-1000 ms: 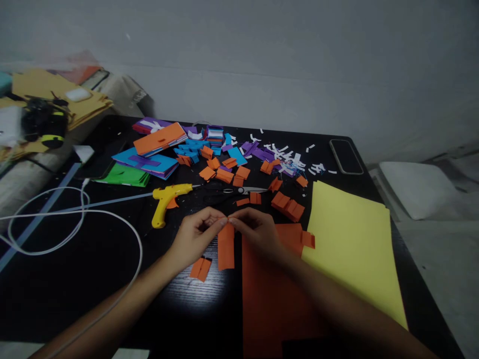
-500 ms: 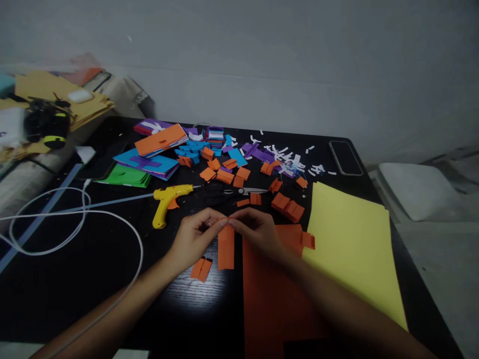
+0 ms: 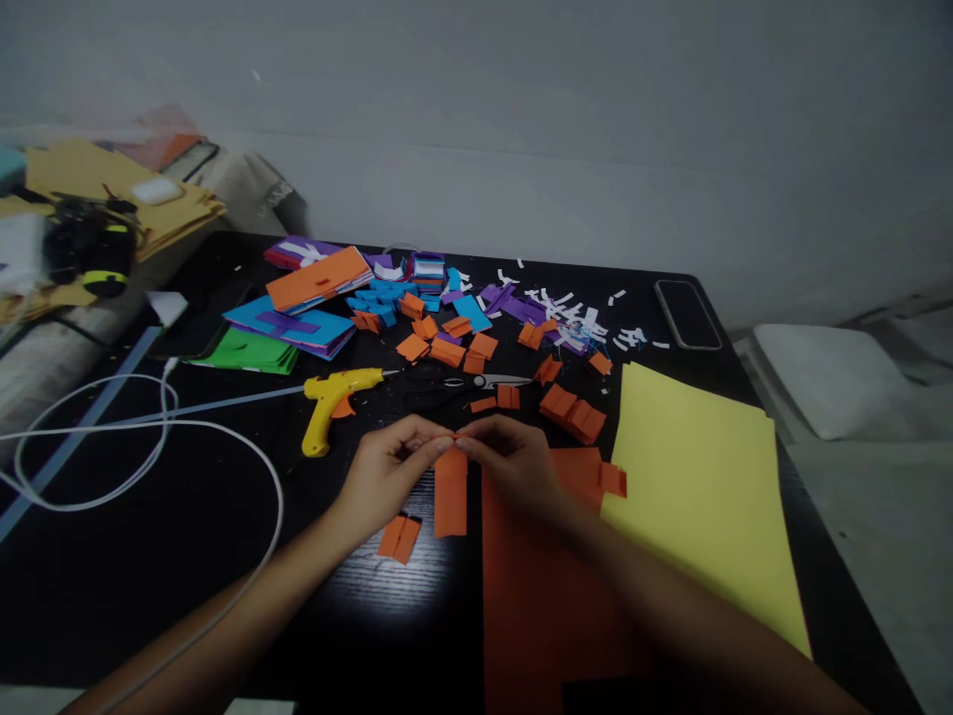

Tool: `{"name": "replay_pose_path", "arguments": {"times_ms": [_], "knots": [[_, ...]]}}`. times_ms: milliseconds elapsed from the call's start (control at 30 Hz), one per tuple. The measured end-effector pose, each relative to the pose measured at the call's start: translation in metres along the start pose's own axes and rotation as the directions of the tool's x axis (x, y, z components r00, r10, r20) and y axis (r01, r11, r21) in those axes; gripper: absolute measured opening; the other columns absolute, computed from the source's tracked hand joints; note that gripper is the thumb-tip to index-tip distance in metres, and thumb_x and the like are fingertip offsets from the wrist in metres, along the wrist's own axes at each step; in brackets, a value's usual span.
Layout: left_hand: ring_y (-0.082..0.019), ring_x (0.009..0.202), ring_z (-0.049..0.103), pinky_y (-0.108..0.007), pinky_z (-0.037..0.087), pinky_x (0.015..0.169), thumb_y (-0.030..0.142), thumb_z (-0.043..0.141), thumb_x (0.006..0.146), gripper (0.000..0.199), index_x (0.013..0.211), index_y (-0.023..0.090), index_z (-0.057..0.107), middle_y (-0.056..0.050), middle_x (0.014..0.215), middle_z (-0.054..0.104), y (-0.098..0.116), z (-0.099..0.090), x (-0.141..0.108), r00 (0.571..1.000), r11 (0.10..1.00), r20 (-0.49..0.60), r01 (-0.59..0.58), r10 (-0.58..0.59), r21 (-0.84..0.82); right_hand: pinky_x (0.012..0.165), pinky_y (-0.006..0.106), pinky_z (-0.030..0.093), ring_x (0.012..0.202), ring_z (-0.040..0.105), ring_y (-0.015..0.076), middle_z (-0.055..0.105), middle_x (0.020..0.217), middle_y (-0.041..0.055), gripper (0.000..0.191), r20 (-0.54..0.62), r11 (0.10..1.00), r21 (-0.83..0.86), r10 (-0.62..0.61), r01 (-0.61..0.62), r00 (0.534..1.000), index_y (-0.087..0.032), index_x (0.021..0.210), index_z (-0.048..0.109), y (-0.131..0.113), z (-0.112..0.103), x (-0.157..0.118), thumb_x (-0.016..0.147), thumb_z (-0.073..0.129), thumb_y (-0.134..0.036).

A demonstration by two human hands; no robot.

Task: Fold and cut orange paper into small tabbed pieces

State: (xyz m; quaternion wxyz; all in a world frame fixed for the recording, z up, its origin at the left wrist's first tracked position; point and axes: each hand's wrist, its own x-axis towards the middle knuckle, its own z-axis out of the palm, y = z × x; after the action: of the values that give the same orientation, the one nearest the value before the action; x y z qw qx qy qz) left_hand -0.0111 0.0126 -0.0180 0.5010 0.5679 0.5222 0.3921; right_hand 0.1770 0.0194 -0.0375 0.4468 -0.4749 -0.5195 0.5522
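Note:
Both of my hands pinch the top end of an orange paper strip (image 3: pixel 451 500), which hangs down toward the black table. My left hand (image 3: pixel 383 475) grips its left edge between thumb and fingers. On the other edge, close against it, is my right hand (image 3: pixel 513 457), also closed; the fingertips hide the fold there. A small folded orange piece (image 3: pixel 400 537) lies below my left hand. Under my right wrist is a large orange paper sheet (image 3: pixel 536 586). Just beyond my hands lie scissors (image 3: pixel 498 380) with black handles and several folded orange pieces (image 3: pixel 572 413).
A yellow glue gun (image 3: pixel 322 412) lies left of my hands, near a looping white cable (image 3: pixel 279 487). Yellow paper (image 3: pixel 707 497) covers the right side, with a phone (image 3: pixel 688 315) behind it. Farther back are white paper scraps (image 3: pixel 573 323) and stacked colored paper packets (image 3: pixel 320 280).
Almost nothing differs. My hands hold the orange strip in the same place, its lower end shifted very slightly to the right.

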Motion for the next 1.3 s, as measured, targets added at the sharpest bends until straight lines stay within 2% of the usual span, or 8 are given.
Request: {"name": "replay_pose_path", "arguments": {"times_ms": [333,433,567,800,900,1000,1100,1300], "knots": [[-0.017,0.075,0.07,-0.025,0.053,0.068,0.038,0.068,0.092,0.023,0.089,0.018,0.079,-0.004,0.082,0.078,0.0007,-0.0025,-0.0015,1.0,1.0,0.013,-0.009,0.009,0.006,0.063,0.027,0.052,0.07,0.068,0.0167,0.075,0.077,0.0019,0.018,0.019,0.998,-0.052,-0.043,0.044,0.999,-0.021,0.085,0.077,-0.0013,-0.0025,0.0002,0.088,0.075,-0.039],[-0.018,0.076,0.069,-0.026,0.053,0.069,0.038,0.069,0.091,0.022,0.09,0.018,0.079,-0.004,0.084,0.078,-0.001,-0.0019,-0.0017,1.0,1.0,0.002,-0.004,0.004,0.011,0.065,0.028,0.053,0.072,0.068,0.0173,0.076,0.079,0.0021,0.018,0.018,0.995,-0.088,-0.054,0.055,0.998,-0.021,0.085,0.077,-0.0001,-0.003,0.0005,0.089,0.074,-0.039],[-0.016,0.069,0.065,-0.025,0.05,0.065,0.04,0.069,0.091,0.024,0.088,0.018,0.078,-0.003,0.077,0.075,-0.0005,0.0,-0.0007,1.0,0.999,0.007,0.028,-0.028,-0.03,0.069,0.029,0.053,0.077,0.069,0.0186,0.077,0.083,0.003,0.018,0.016,0.99,-0.123,-0.071,0.072,0.997,-0.022,0.086,0.076,0.0006,-0.0024,0.0002,0.09,0.072,-0.038],[-0.013,0.062,0.058,-0.023,0.044,0.059,0.04,0.069,0.09,0.024,0.082,0.017,0.075,0.0,0.067,0.066,0.0036,0.0,0.0012,1.0,1.0,0.004,0.014,-0.013,-0.02,0.065,0.028,0.052,0.072,0.066,0.0167,0.073,0.079,0.0022,0.022,0.046,0.99,-0.127,-0.058,0.064,0.997,-0.021,0.086,0.074,-0.0009,-0.003,0.0,0.092,0.069,-0.041],[-0.013,0.063,0.058,-0.023,0.044,0.06,0.041,0.069,0.09,0.026,0.082,0.017,0.074,0.0,0.068,0.067,0.004,-0.0001,0.0007,1.0,1.0,0.0,0.012,-0.012,-0.022,0.067,0.028,0.054,0.073,0.068,0.0164,0.073,0.081,0.0016,0.022,0.106,0.998,-0.065,-0.015,0.022,0.994,-0.021,0.092,0.075,-0.0012,-0.0034,0.0006,0.088,0.075,-0.043],[-0.013,0.063,0.058,-0.023,0.044,0.061,0.041,0.068,0.091,0.027,0.081,0.017,0.073,0.0,0.069,0.066,0.004,-0.0007,0.0006,1.0,1.0,-0.022,0.004,-0.005,-0.017,0.068,0.028,0.056,0.073,0.07,0.0159,0.073,0.081,-0.0005,0.03,0.156,0.998,0.039,0.038,-0.045,0.987,-0.022,0.101,0.074,0.0018,-0.003,0.0007,0.079,0.085,-0.04],[-0.013,0.063,0.056,-0.023,0.043,0.061,0.041,0.066,0.092,0.027,0.08,0.017,0.07,0.001,0.067,0.062,0.0034,-0.0019,0.0012,0.999,1.0,-0.038,0.002,-0.002,-0.005,0.073,0.029,0.058,0.077,0.072,0.0167,0.074,0.083,0.0,0.03,0.136,0.996,0.062,0.052,-0.061,0.989,-0.022,0.098,0.074,0.0058,-0.0022,0.0005,0.076,0.087,-0.037],[-0.015,0.067,0.059,-0.025,0.047,0.064,0.043,0.063,0.093,0.027,0.087,0.018,0.07,0.0,0.069,0.063,0.0019,-0.0025,0.0032,1.0,0.999,0.002,0.027,-0.027,-0.036,0.074,0.03,0.061,0.08,0.074,0.0182,0.076,0.086,0.0014,0.026,0.092,0.999,0.033,0.004,-0.007,0.996,-0.022,0.097,0.074,0.0059,-0.0015,0.0002,0.08,0.084,-0.038]]}}
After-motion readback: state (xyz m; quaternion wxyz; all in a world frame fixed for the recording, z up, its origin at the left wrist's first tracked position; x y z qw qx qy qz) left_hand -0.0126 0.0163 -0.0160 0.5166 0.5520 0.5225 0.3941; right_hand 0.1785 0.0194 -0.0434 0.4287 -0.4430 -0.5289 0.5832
